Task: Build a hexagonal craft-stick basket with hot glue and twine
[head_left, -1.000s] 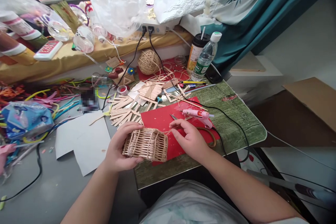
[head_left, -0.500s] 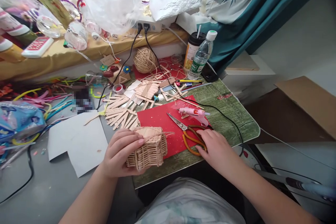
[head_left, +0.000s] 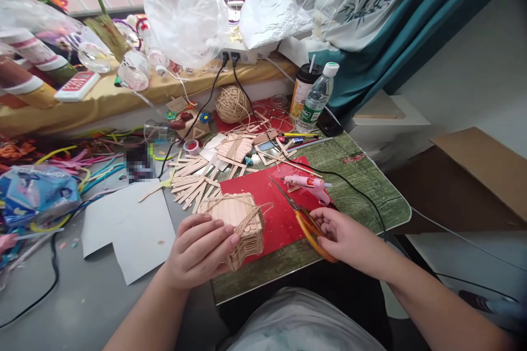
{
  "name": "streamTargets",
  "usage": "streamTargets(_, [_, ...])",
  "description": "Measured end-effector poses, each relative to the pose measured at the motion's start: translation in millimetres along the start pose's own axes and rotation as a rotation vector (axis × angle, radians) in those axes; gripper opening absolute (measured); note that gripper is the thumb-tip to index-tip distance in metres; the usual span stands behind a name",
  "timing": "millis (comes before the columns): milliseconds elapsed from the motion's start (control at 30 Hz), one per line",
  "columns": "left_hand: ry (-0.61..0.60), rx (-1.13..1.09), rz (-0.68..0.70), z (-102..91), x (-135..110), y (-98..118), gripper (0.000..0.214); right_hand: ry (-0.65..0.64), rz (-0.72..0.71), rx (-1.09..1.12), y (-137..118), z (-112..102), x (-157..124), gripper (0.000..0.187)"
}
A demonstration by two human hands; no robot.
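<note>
My left hand [head_left: 201, 247] is wrapped round a small box made of craft sticks [head_left: 233, 209], its flat wooden face tilted up. Twine [head_left: 250, 219] runs along the box's edges, and a loose end sticks out to the right. In my right hand [head_left: 341, 233] are scissors with orange handles [head_left: 313, 235], the fingers closed about the handles. The blades point away to the upper left, over a red sheet [head_left: 274, 230]. Just beyond the scissors lies a pink glue gun [head_left: 307, 184] on that sheet.
Loose craft sticks [head_left: 193, 181] are heaped behind the box. A ball of twine [head_left: 233, 104], a water bottle [head_left: 317, 98] and a lidded cup [head_left: 302, 88] stand at the back. White card [head_left: 127, 225] lies left. A black cable [head_left: 354, 181] crosses the green board [head_left: 370, 197].
My right hand has gripped the scissors and lifted and turned them, the handles now edge-on. My left hand has turned the box so that more of its flat face shows.
</note>
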State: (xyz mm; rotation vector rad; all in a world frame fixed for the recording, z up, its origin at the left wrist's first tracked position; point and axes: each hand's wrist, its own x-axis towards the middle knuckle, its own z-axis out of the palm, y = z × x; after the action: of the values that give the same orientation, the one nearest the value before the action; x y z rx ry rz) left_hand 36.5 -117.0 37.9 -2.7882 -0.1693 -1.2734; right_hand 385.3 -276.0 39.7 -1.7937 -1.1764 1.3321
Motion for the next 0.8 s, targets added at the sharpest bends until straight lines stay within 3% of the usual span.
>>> streamTargets(133, [0.0, 0.047, 0.026, -2.3, 0.6, 0.8, 0.023, -0.237, 0.04, 0.55, -13.0, 14.1, -13.6, 0.047])
streamTargets(267, [0.001, 0.051, 0.053, -2.7, 2.4, 1.1, 0.015, -0.399, -0.007, 0.702, -16.7, 33.3, -23.1, 0.06])
streamTargets(400, [0.005, 0.063, 0.03, -2.5, 2.7, 1.2, 0.015, -0.382, -0.049, 0.617, -2.0, 44.3, -27.4, 0.066])
streamTargets(567, [-0.004, 0.039, 0.019, -2.0, 3.3, 3.0, 0.014, -0.534, -0.051, 0.486, 8.0, 43.8, -31.0, 0.09])
streamTargets(800, [0.029, 0.055, 0.001, -0.8, 13.3, 10.1, 0.012, -0.446, -0.128, 0.236, -6.4, 41.5, -29.9, 0.088])
